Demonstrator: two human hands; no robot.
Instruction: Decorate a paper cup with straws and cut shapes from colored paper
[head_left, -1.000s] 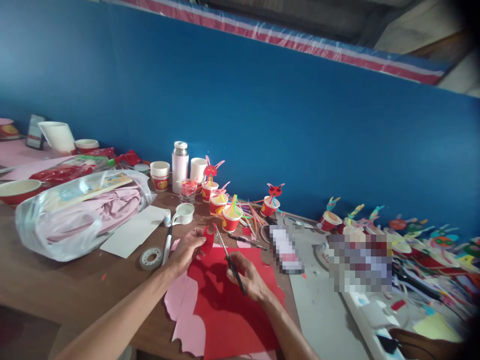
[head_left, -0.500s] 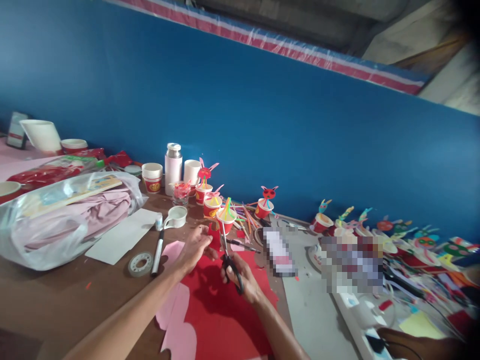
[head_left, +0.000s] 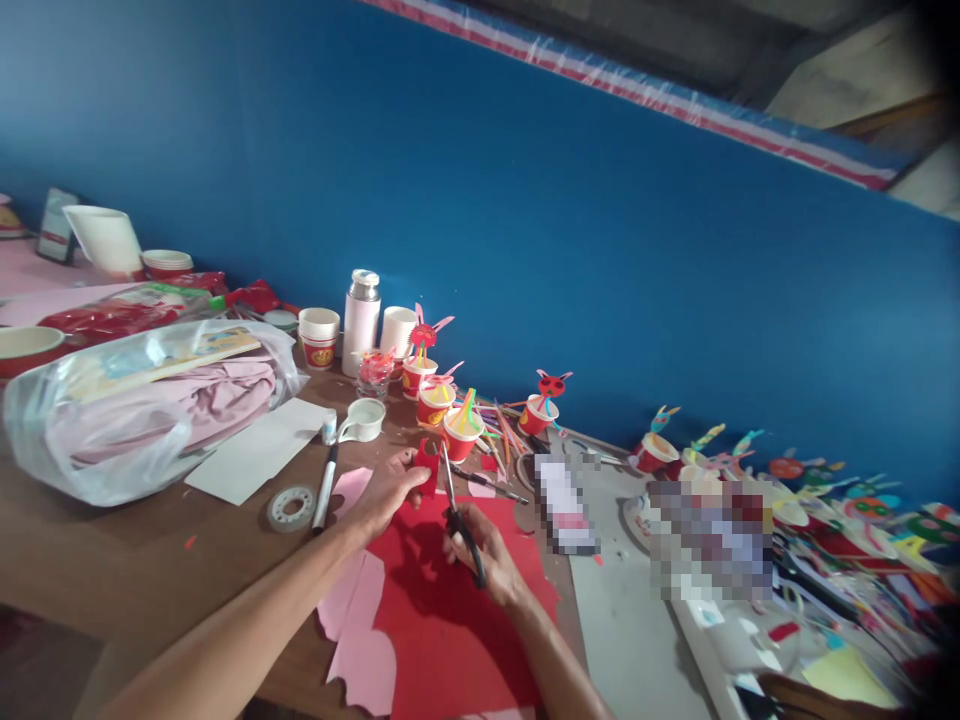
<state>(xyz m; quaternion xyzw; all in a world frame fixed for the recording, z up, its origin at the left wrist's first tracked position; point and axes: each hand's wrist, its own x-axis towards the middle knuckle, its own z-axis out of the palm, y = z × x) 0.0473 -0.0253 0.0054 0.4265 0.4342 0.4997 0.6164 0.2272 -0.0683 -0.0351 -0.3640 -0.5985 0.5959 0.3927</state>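
Between the thumb and fingers of my left hand (head_left: pixel 397 487) is a small piece of red paper (head_left: pixel 428 466) with a curved notch cut in its top. My right hand (head_left: pixel 484 545) grips black-handled scissors (head_left: pixel 466 535), blades pointing up beside the right edge of that piece. Both hands are held over a large red paper sheet (head_left: pixel 465 630). Pink paper (head_left: pixel 364 640) with scalloped edges sticks out from its left side. Just beyond the hands stands a red paper cup (head_left: pixel 463 435) with yellow and green strips in it.
Left of my hands lie a marker (head_left: pixel 325 487), a tape roll (head_left: pixel 292 508), white card (head_left: pixel 255 455) and a plastic bag (head_left: pixel 150 420). A pink thermos (head_left: pixel 361 325) stands behind. To the right are a phone (head_left: pixel 564 505), a power strip (head_left: pixel 705 640) and several decorated cups (head_left: pixel 654 452).
My left hand has turned the red piece, so its notched top now shows more clearly and stands apart from the blades. The view has shifted slightly.
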